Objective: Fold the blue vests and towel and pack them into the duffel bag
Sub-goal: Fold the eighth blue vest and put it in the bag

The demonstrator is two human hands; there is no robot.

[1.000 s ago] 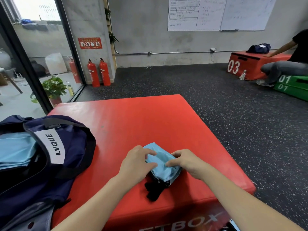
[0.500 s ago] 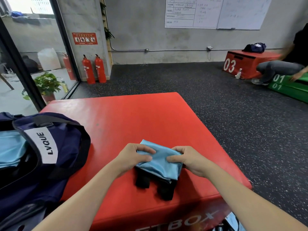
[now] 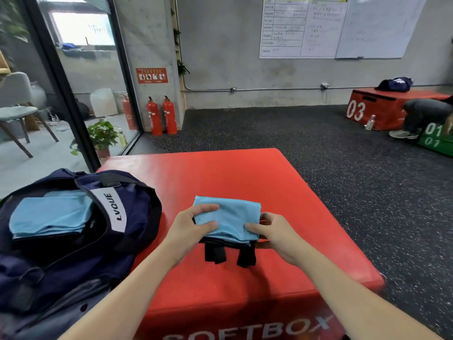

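Note:
A folded light-blue vest [image 3: 230, 220] with black straps hanging from its near edge sits over the red soft box [image 3: 220, 177]. My left hand [image 3: 190, 225] pinches its left side, thumb on top. At the right side my right hand [image 3: 272, 233] grips the vest, fingers curled under. It looks slightly raised off the box. At the left lies the open navy duffel bag [image 3: 127, 224], with folded light-blue cloth [image 3: 49, 217] inside.
The box drops off to dark speckled floor on the right and far side. Two red fire extinguishers [image 3: 161, 116] stand by the wall. A person sits on other boxes [image 3: 375, 109] at the far right. A glass wall and a potted plant [image 3: 101, 136] are at the left.
The bunched vest has been spread into a flat folded rectangle between my hands. My hands moved apart to its two sides and its black straps now hang free.

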